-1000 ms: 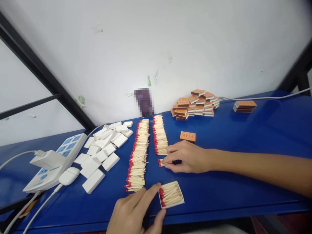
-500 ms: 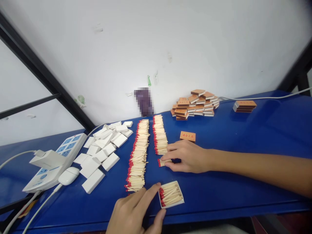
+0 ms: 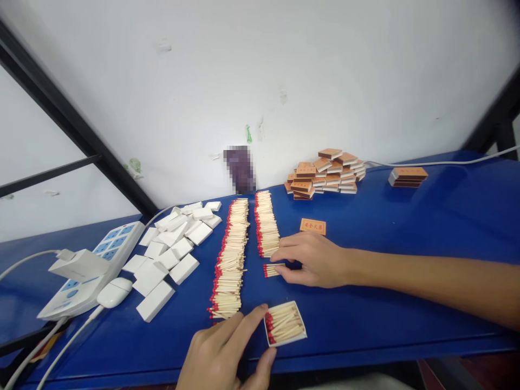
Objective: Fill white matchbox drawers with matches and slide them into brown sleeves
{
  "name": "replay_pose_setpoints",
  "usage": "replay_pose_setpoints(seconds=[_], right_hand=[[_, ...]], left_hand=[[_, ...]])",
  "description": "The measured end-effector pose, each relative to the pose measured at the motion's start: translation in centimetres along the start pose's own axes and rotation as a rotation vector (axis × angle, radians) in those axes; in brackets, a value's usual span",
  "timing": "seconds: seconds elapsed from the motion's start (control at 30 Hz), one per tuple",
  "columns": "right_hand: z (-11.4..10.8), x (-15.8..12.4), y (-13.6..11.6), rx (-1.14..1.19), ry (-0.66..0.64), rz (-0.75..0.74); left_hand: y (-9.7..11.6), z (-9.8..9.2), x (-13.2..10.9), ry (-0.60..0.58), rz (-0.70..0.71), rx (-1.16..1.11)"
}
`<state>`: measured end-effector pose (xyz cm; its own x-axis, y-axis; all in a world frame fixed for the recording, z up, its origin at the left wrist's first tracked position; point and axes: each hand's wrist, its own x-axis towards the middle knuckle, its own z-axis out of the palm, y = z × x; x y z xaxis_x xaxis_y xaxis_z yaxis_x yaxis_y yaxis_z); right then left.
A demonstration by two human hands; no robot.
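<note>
My left hand (image 3: pixel 227 355) rests at the front edge of the blue table (image 3: pixel 406 254), forefinger and thumb bracketing a white tray of red-tipped matches (image 3: pixel 285 324). My right hand (image 3: pixel 311 259) lies further back, its fingers pinched on a small bunch of matches (image 3: pixel 271 269) on the table. Just beyond that hand runs the shorter row of matches (image 3: pixel 266 223). A longer row of matches (image 3: pixel 231 254) lies to its left. An orange matchbox sleeve (image 3: pixel 312 226) sits right behind my right hand.
Several white inner trays (image 3: pixel 173 252) are scattered at the left, beside a power strip (image 3: pixel 87 268) with a plug and cables and a white earbud case (image 3: pixel 115 293). A heap of orange matchboxes (image 3: pixel 327 173) and a small stack of matchboxes (image 3: pixel 407 176) stand by the wall.
My right hand's fingers have shifted slightly over the small bunch of matches, drawing it together. My left hand and the tray have stayed put.
</note>
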<state>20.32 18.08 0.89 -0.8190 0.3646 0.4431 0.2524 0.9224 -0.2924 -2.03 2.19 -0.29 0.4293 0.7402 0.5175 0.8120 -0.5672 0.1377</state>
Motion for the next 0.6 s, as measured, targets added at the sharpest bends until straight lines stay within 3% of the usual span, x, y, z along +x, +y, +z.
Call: replay_pose_setpoints(seconds=[0.6], right_hand=[[-0.02, 0.04, -0.04, 0.032, -0.040, 0.029]], left_hand=[[0.00, -0.04, -0.20, -0.012, -0.006, 0.007]])
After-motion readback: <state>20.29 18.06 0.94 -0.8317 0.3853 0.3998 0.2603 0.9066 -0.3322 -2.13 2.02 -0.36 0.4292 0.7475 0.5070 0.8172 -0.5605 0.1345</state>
